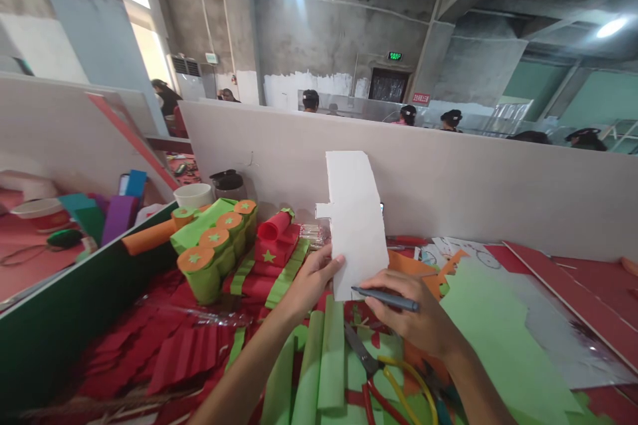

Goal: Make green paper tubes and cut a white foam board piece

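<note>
My left hand (312, 279) pinches the lower left edge of a white cut-out paper piece (355, 222) and holds it upright above the table. My right hand (416, 319) is closed on a dark pen (386, 299), whose tip rests at the bottom edge of the white paper. Below my hands lie strips of light green paper (319, 362) and scissors (371, 372) with yellow and red handles.
A green and orange paper tank model (214, 242) and a red and green one (274, 255) stand at the left. A large green sheet (498, 339) and red sheets (573, 292) lie at the right. A grey partition (473, 179) rises behind; several people sit beyond it.
</note>
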Demonstrator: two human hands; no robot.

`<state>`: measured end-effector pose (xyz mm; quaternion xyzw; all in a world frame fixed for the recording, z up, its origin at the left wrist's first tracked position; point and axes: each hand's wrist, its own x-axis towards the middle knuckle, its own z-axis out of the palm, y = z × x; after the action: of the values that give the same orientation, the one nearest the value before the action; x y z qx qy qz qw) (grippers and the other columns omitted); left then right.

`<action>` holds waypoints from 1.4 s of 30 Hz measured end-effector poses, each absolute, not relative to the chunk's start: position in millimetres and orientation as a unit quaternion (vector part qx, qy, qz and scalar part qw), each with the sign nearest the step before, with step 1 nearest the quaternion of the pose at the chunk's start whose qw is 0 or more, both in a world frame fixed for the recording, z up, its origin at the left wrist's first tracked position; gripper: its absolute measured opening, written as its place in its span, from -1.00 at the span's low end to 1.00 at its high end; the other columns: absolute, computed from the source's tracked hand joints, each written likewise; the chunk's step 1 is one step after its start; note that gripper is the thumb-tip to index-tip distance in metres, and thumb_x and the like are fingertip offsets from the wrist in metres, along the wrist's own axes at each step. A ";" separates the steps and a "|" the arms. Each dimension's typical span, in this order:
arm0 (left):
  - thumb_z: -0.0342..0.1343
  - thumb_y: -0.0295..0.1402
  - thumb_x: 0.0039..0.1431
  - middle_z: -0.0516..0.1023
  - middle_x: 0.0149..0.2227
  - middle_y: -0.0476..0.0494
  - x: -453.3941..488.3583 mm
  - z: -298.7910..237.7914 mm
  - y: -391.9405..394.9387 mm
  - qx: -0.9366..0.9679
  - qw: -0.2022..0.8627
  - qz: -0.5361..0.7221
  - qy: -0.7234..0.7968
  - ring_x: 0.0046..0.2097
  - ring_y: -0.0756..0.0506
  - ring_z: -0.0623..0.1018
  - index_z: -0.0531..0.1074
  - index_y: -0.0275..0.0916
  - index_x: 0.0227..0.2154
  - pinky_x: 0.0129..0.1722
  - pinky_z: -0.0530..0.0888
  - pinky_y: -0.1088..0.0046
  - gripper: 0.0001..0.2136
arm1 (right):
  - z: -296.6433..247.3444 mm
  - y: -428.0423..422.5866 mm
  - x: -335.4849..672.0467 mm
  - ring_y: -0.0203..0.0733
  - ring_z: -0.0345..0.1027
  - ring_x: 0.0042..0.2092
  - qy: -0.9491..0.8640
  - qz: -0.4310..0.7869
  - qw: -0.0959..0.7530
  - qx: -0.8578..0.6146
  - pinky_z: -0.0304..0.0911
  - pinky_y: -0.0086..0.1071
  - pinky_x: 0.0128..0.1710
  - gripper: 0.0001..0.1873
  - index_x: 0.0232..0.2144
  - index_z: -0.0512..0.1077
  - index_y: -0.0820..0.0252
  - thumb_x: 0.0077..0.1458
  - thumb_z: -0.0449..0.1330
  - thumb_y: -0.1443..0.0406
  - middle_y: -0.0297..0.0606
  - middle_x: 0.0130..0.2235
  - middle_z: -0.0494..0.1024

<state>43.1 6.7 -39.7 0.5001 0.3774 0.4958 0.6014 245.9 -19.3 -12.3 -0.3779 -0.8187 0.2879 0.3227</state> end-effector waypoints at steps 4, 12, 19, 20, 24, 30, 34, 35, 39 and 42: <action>0.18 -0.13 0.10 0.60 -0.24 -0.07 43.4 -41.2 7.7 0.497 0.608 0.495 0.371 -0.29 -0.12 0.52 0.47 -0.16 -0.04 -0.34 0.45 0.45 -0.62 | -13.7 -18.5 246.5 -0.19 0.47 -0.28 -0.816 0.289 0.329 -0.378 0.36 -0.36 -0.29 -0.82 -0.18 0.55 0.05 0.17 0.19 0.27 -0.29 -0.24 0.59; 0.20 -0.12 0.06 0.59 -0.31 -0.08 43.6 -38.8 6.1 0.492 0.601 0.500 0.384 -0.35 -0.09 0.49 0.47 -0.18 -0.03 -0.41 0.41 0.49 -0.57 | -11.8 -18.8 246.4 -0.19 0.47 -0.28 -0.829 0.279 0.319 -0.366 0.35 -0.37 -0.26 -0.85 -0.24 0.56 0.08 0.14 0.21 0.32 -0.30 -0.29 0.60; 0.20 -0.13 0.07 0.60 -0.25 -0.08 43.8 -39.3 6.4 0.485 0.609 0.503 0.376 -0.31 -0.11 0.51 0.47 -0.16 -0.03 -0.36 0.44 0.46 -0.59 | -14.5 -17.0 247.0 -0.18 0.47 -0.25 -0.816 0.294 0.327 -0.375 0.36 -0.36 -0.25 -0.83 -0.18 0.54 0.06 0.18 0.19 0.28 -0.28 -0.23 0.59; 0.20 -0.14 0.08 0.60 -0.26 -0.08 43.7 -39.2 6.3 0.485 0.607 0.504 0.378 -0.31 -0.10 0.50 0.48 -0.16 -0.04 -0.36 0.44 0.47 -0.60 | -14.1 -17.3 247.1 -0.19 0.47 -0.26 -0.818 0.294 0.323 -0.374 0.35 -0.36 -0.25 -0.84 -0.20 0.55 0.06 0.17 0.20 0.29 -0.30 -0.25 0.59; 0.21 -0.15 0.08 0.59 -0.28 -0.07 43.5 -39.3 6.3 0.490 0.606 0.499 0.378 -0.33 -0.10 0.49 0.50 -0.16 -0.06 -0.39 0.42 0.48 -0.63 | -12.6 -18.7 247.5 -0.20 0.46 -0.27 -0.823 0.295 0.312 -0.371 0.34 -0.37 -0.24 -0.86 -0.25 0.56 0.07 0.15 0.21 0.32 -0.32 -0.28 0.59; 0.19 -0.13 0.10 0.59 -0.26 -0.10 43.7 -40.5 7.0 0.496 0.606 0.497 0.374 -0.34 -0.11 0.50 0.47 -0.18 -0.03 -0.37 0.44 0.44 -0.60 | -14.6 -18.5 247.4 -0.19 0.45 -0.23 -0.811 0.302 0.324 -0.381 0.35 -0.35 -0.24 -0.82 -0.16 0.53 0.05 0.20 0.17 0.26 -0.29 -0.21 0.57; 0.19 -0.13 0.10 0.56 -0.33 -0.08 42.7 -43.0 9.2 0.504 0.607 0.488 0.373 -0.38 -0.08 0.46 0.47 -0.17 -0.03 -0.44 0.39 0.50 -0.61 | -13.1 -19.1 248.6 -0.21 0.45 -0.26 -0.821 0.300 0.308 -0.375 0.33 -0.37 -0.24 -0.86 -0.23 0.55 0.07 0.17 0.20 0.31 -0.32 -0.27 0.58; 0.19 -0.14 0.10 0.56 -0.34 -0.07 42.6 -43.5 9.6 0.504 0.608 0.488 0.373 -0.38 -0.07 0.45 0.47 -0.17 -0.02 -0.45 0.37 0.51 -0.61 | -12.4 -19.3 249.0 -0.21 0.45 -0.26 -0.823 0.300 0.305 -0.374 0.33 -0.38 -0.23 -0.87 -0.24 0.55 0.07 0.16 0.21 0.32 -0.32 -0.27 0.58; 0.20 -0.15 0.11 0.56 -0.29 -0.09 42.6 -44.1 10.0 0.496 0.617 0.491 0.363 -0.36 -0.07 0.45 0.46 -0.18 0.00 -0.40 0.40 0.50 -0.59 | -11.1 -19.1 250.0 -0.23 0.44 -0.29 -0.809 0.301 0.328 -0.384 0.33 -0.41 -0.28 -0.85 -0.19 0.54 0.07 0.18 0.20 0.28 -0.31 -0.26 0.58; 0.20 -0.15 0.12 0.56 -0.27 -0.09 42.3 -44.4 9.7 0.499 0.627 0.485 0.352 -0.33 -0.07 0.47 0.46 -0.17 0.01 -0.36 0.42 0.49 -0.60 | -12.3 -18.8 250.3 -0.26 0.41 -0.33 -0.802 0.295 0.349 -0.386 0.31 -0.44 -0.32 -0.84 -0.19 0.53 0.06 0.18 0.19 0.28 -0.33 -0.28 0.57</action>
<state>42.3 9.7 -44.4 0.4989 0.3516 0.4846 0.6266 250.3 -18.8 -12.3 -0.3859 -0.8017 0.2945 0.3486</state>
